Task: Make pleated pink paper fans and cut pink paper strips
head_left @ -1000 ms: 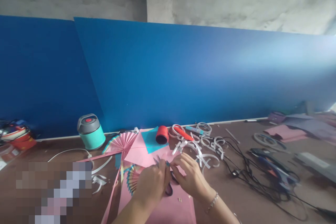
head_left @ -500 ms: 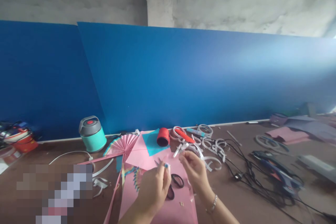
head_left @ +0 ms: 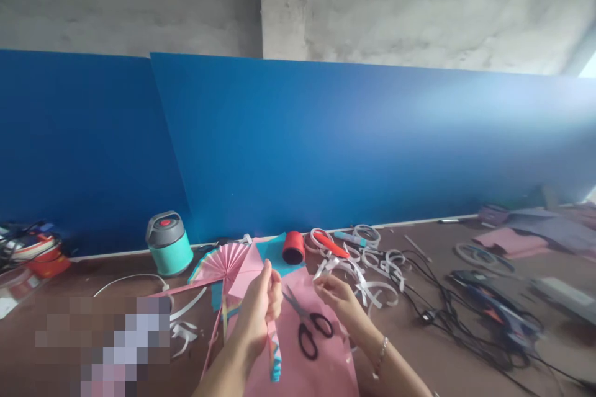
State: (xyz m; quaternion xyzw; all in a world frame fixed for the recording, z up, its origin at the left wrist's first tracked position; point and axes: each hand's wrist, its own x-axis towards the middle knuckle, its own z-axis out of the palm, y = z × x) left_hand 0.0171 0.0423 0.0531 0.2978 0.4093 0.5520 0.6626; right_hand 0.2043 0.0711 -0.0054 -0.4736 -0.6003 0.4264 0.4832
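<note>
My left hand [head_left: 261, 307] is closed around a folded paper fan [head_left: 274, 356], whose pink, blue and cream zigzag edge hangs below the fist. To its right, my right hand [head_left: 342, 301] has thumb and fingertips pinched together; whatever is between them, if anything, is too small to make out. Black-handled scissors [head_left: 307, 325] lie slightly parted on a pink paper sheet [head_left: 321, 375] between the hands. Beyond them, a red spool [head_left: 293, 248] lies on its side on blue paper. An opened pink pleated fan [head_left: 226, 260] rests at the left.
White curled paper strips [head_left: 372, 294] and a red pen-like tool [head_left: 331, 245] lie right of the spool. Black cables [head_left: 435, 298] and a blurred blue-black tool [head_left: 500, 310] spread farther right. A turquoise flask [head_left: 170, 248] stands by the blue partition [head_left: 349, 149].
My left hand has turned, so the folded fan now hangs downward from it. My right hand has drawn away from the left. The scissors have become fully visible.
</note>
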